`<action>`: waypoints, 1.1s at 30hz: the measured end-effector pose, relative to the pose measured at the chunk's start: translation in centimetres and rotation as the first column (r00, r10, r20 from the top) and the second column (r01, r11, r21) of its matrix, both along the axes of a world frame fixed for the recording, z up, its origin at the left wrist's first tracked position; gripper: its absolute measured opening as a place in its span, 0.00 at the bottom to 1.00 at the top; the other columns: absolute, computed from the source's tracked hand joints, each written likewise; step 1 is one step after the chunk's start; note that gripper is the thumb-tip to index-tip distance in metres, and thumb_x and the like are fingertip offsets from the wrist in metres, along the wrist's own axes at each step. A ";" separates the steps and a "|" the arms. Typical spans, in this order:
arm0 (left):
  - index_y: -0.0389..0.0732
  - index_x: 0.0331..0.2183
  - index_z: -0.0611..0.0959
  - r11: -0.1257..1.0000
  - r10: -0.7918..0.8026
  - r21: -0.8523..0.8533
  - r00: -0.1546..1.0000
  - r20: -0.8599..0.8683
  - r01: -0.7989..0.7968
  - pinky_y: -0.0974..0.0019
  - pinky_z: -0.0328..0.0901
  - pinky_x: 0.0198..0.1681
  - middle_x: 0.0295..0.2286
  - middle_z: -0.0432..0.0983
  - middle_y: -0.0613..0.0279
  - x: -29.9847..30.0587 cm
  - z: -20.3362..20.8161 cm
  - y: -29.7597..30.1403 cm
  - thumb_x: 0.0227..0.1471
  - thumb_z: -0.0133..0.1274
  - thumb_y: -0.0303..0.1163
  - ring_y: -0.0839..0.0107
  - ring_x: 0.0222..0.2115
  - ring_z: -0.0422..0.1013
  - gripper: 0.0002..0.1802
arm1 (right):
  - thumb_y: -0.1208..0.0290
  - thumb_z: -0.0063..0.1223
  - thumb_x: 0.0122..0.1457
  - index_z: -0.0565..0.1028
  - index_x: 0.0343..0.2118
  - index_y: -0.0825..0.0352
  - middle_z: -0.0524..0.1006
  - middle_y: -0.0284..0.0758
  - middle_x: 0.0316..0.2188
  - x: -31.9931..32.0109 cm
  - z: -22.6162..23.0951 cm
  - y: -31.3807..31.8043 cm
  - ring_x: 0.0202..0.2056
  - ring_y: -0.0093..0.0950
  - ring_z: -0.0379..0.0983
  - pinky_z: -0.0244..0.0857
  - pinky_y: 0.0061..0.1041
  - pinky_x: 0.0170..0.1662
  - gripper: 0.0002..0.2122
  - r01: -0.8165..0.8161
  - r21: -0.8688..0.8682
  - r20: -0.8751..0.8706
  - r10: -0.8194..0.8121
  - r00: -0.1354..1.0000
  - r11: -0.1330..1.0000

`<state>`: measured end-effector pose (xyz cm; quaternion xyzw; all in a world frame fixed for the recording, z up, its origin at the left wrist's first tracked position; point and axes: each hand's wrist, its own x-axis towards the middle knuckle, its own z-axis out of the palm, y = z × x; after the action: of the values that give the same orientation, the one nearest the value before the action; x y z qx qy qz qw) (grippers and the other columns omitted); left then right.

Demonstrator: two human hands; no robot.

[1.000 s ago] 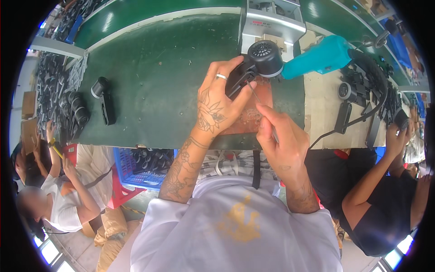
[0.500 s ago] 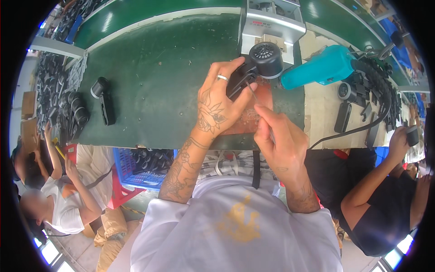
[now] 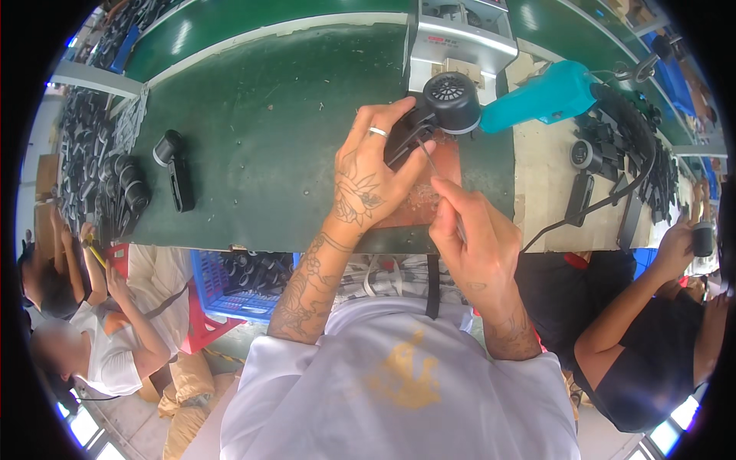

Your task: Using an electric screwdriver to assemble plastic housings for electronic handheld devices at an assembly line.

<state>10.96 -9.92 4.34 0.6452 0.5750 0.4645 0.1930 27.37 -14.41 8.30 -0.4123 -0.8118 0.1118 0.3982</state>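
Note:
My left hand (image 3: 376, 165) is closed around the dark handle of a black device with a round, vented head (image 3: 451, 100), perhaps a small fan or hair dryer. The handle is partly hidden behind my fingers. Between the thumb and fingers of my right hand (image 3: 479, 241) is a thin, dark, pointed tool (image 3: 429, 157). Its tip reaches the handle beside my left thumb; whether it is tweezers or a pick I cannot tell. Just right of the vented head hangs a teal power screwdriver (image 3: 540, 100), touched by neither hand.
A reddish mat (image 3: 441, 195) lies under my hands on the green table (image 3: 268, 153). Behind the device stands a silver machine (image 3: 464, 50). Similar black devices (image 3: 175, 169) rest at left, more (image 3: 586, 165) at right beside a black cable (image 3: 583, 222). Co-workers sit at both sides.
The teal screwdriver has swung slightly right and away from me. Both my hands, the device and the thin tool look nearly still. The co-workers' arms at the sides have shifted a little.

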 end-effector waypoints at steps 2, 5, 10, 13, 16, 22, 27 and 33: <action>0.41 0.52 0.78 1.000 -0.004 -0.008 1.000 -0.002 0.004 0.59 0.72 0.44 0.43 0.74 0.55 0.1 0.1 -0.1 0.47 0.65 0.36 0.56 0.41 0.76 0.29 | 0.84 0.60 0.54 0.76 0.46 0.71 0.73 0.35 0.22 -0.1 0.1 -0.1 0.20 0.29 0.72 0.67 0.29 0.24 0.16 0.010 -0.002 0.001 -0.010 1.000 1.000; 0.42 0.52 0.78 1.000 -0.010 0.017 1.000 -0.001 0.010 0.59 0.72 0.44 0.43 0.74 0.56 0.0 -0.2 0.0 0.47 0.65 0.36 0.56 0.41 0.76 0.29 | 0.84 0.60 0.54 0.76 0.46 0.71 0.73 0.35 0.22 -0.1 0.4 -0.1 0.20 0.29 0.72 0.67 0.29 0.24 0.15 0.003 -0.007 0.034 -0.003 0.999 1.000; 0.42 0.52 0.78 1.000 -0.009 0.019 1.000 -0.010 0.010 0.59 0.72 0.43 0.43 0.74 0.56 0.0 0.0 0.0 0.47 0.65 0.36 0.56 0.40 0.76 0.29 | 0.84 0.60 0.54 0.75 0.46 0.71 0.73 0.35 0.22 -0.2 0.1 -0.1 0.20 0.30 0.71 0.66 0.29 0.23 0.16 0.006 0.028 0.023 -0.006 1.000 1.000; 0.42 0.52 0.78 1.000 -0.007 0.027 1.000 -0.005 0.007 0.59 0.72 0.43 0.43 0.74 0.55 0.0 -0.1 0.0 0.47 0.65 0.36 0.56 0.40 0.76 0.29 | 0.84 0.60 0.54 0.75 0.46 0.71 0.72 0.35 0.22 -0.2 0.2 -0.1 0.20 0.30 0.71 0.66 0.29 0.23 0.16 0.000 0.024 0.019 -0.001 1.000 1.000; 0.42 0.52 0.78 1.000 -0.006 0.028 1.000 -0.006 0.007 0.59 0.72 0.42 0.43 0.74 0.55 0.0 -0.1 0.0 0.47 0.65 0.36 0.56 0.40 0.76 0.29 | 0.84 0.60 0.54 0.75 0.46 0.72 0.72 0.35 0.22 0.1 0.3 -0.2 0.20 0.30 0.72 0.66 0.30 0.23 0.16 -0.011 0.030 0.004 0.011 1.000 0.999; 0.42 0.52 0.78 0.999 -0.008 0.033 1.000 0.001 0.008 0.59 0.72 0.43 0.42 0.74 0.56 0.0 -0.3 -0.1 0.47 0.65 0.35 0.56 0.40 0.76 0.29 | 0.84 0.59 0.54 0.75 0.46 0.72 0.73 0.36 0.22 0.0 0.1 -0.2 0.20 0.30 0.72 0.66 0.30 0.23 0.15 -0.017 0.004 0.009 0.017 1.000 1.000; 0.42 0.52 0.78 1.000 -0.007 0.023 1.000 0.005 0.007 0.59 0.72 0.43 0.42 0.74 0.56 0.0 -0.1 0.0 0.47 0.65 0.35 0.56 0.40 0.76 0.29 | 0.84 0.59 0.54 0.75 0.46 0.71 0.73 0.36 0.22 0.0 0.1 -0.1 0.20 0.30 0.72 0.67 0.30 0.24 0.15 -0.007 -0.007 0.012 0.008 1.000 1.000; 0.43 0.52 0.78 1.000 -0.005 0.029 1.000 -0.020 0.005 0.59 0.73 0.42 0.43 0.75 0.57 0.0 -0.2 -0.1 0.47 0.65 0.35 0.57 0.40 0.77 0.29 | 0.83 0.59 0.55 0.75 0.45 0.71 0.74 0.36 0.22 -0.3 0.3 -0.2 0.20 0.31 0.73 0.67 0.30 0.24 0.14 0.017 -0.014 0.032 -0.016 0.999 1.000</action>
<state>10.92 -10.01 4.19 0.6540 0.5683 0.4661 0.1790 27.07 -14.56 8.61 -0.4237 -0.8138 0.1078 0.3828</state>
